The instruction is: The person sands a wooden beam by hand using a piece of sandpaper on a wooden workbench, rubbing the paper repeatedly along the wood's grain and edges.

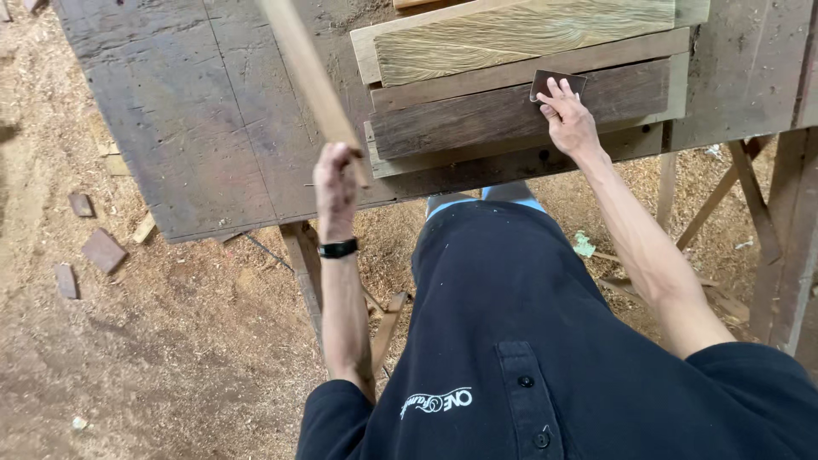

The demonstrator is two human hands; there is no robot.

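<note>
Dark shirt fills the foreground, and up ahead the left hand has its fingers wrapped tight around a long wooden stick that slants up across the worn surface. Over on the right hand, fingers are spread, pressing a thin dark scraper flat against the dark plank on the stacked boards.

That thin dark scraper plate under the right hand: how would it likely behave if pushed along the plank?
The scraper plate looks thin and flat, so probably light and slightly springy. Lying flat on the dark plank beneath the right hand, it should slide, not roll or tip.
</note>
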